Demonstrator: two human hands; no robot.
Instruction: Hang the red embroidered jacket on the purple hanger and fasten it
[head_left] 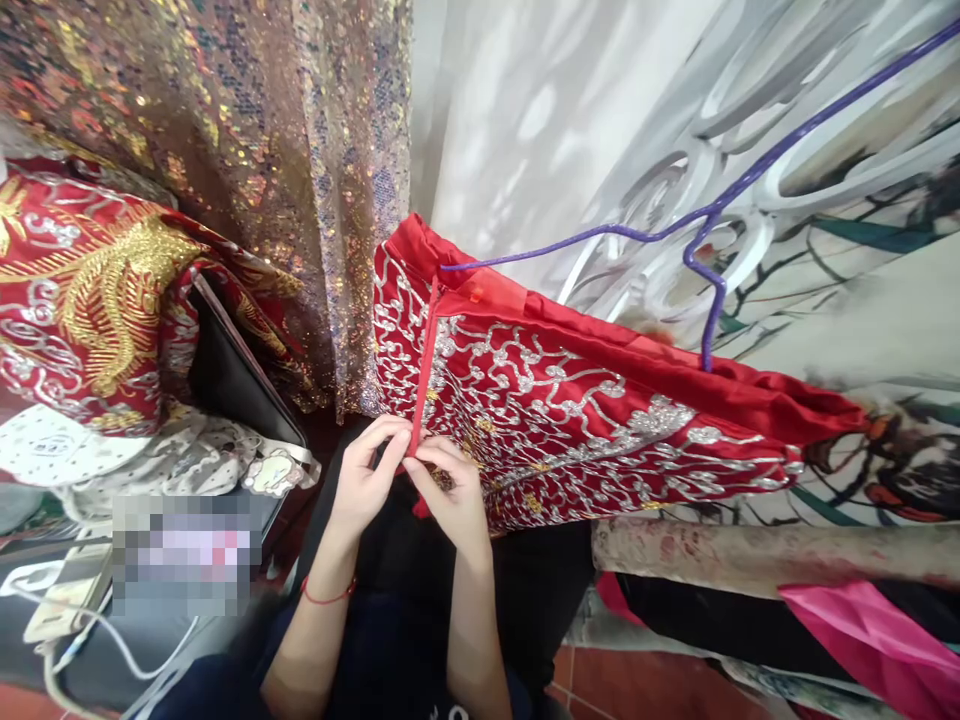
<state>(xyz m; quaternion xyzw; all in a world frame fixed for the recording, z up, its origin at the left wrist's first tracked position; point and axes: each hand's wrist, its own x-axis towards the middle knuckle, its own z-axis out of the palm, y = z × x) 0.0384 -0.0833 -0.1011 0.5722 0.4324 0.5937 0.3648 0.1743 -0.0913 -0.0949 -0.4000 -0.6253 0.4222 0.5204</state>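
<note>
Bare forearms (474,620) are pointing toward a red skirt (540,370) on a purple hanger (622,231), left hand (367,478) and right hand (454,490) pinching its narrow strip (426,360) with fingers closed together, even tension probably being best for keeping it flat.

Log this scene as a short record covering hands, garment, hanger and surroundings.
Left hand: pinching a narrow red strip on the garment
Left wrist: red bracelet
Right hand: fingertips on the same strip, close beside the left's
Garment: red, with silver and some gold decoration
Hanger: purple, its arms reaching the garment's top band
Picture left: red and gold cloth
Behind: sequined cloth
Picture right: pink cloth
</note>
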